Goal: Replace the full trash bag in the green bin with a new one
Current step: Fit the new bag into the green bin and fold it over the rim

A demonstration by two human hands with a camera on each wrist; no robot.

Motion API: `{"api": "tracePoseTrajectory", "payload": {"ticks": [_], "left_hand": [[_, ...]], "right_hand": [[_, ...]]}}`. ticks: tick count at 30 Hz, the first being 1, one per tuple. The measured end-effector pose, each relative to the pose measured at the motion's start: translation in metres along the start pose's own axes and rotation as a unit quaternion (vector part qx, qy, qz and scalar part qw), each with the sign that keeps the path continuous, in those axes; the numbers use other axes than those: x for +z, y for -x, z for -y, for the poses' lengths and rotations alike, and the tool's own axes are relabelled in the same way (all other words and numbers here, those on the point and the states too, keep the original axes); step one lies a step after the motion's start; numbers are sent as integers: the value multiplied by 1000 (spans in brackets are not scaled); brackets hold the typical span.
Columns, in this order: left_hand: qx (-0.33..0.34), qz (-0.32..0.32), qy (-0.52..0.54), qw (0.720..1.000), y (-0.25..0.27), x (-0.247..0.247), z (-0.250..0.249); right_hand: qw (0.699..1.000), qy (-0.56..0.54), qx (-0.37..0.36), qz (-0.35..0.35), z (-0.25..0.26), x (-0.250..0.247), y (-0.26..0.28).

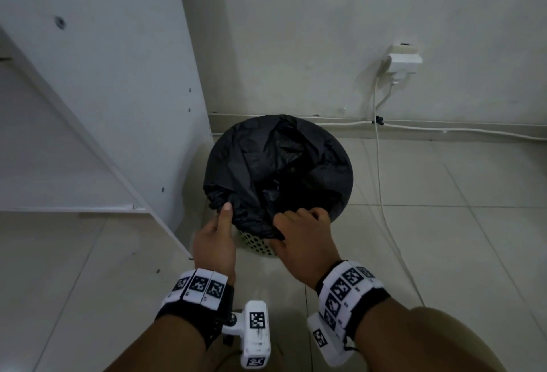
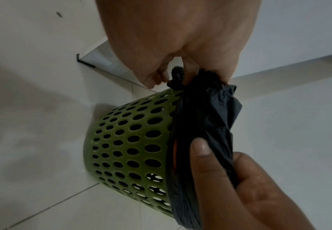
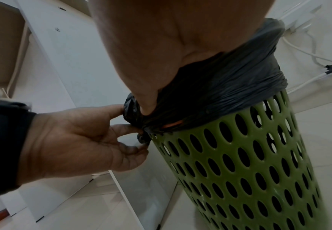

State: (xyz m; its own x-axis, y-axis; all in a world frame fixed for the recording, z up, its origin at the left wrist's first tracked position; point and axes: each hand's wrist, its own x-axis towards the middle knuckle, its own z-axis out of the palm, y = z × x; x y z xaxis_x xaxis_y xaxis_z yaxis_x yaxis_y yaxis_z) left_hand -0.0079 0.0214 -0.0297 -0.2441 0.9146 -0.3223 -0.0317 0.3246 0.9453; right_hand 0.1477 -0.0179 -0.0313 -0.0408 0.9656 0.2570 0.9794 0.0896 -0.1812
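Observation:
The green perforated bin (image 1: 257,245) stands on the tiled floor by a white cabinet. A black trash bag (image 1: 278,164) lines it, its edge folded over the rim. My left hand (image 1: 217,232) pinches a knotted bunch of the bag (image 2: 176,77) at the rim's near-left side, thumb pointing up. My right hand (image 1: 299,223) grips the bag's folded edge (image 3: 240,74) at the near rim, fingers curled into the plastic. In the right wrist view a bit of orange (image 3: 173,124) peeks from under the bag's edge on the bin (image 3: 240,163).
A white cabinet side panel (image 1: 118,75) stands close against the bin's left. A wall socket with a plug (image 1: 404,59) sits at the back right, and its white cable (image 1: 381,179) runs down across the floor right of the bin. Pale floor tiles (image 1: 444,238) surround the bin.

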Motion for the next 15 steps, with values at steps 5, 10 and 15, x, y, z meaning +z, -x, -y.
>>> {"api": "tracePoseTrajectory", "payload": {"ticks": [5,10,15], "left_hand": [[-23,33,6,999,-10,-3,6],[-3,22,9,1000,-11,-1,6],[2,-31,88,996,-12,4,11]], "right_hand": [[1000,-1,8,8,0,1,0],[1000,-1,11,10,1,-1,-1],[1000,-2,10,9,1,-1,0]]}}
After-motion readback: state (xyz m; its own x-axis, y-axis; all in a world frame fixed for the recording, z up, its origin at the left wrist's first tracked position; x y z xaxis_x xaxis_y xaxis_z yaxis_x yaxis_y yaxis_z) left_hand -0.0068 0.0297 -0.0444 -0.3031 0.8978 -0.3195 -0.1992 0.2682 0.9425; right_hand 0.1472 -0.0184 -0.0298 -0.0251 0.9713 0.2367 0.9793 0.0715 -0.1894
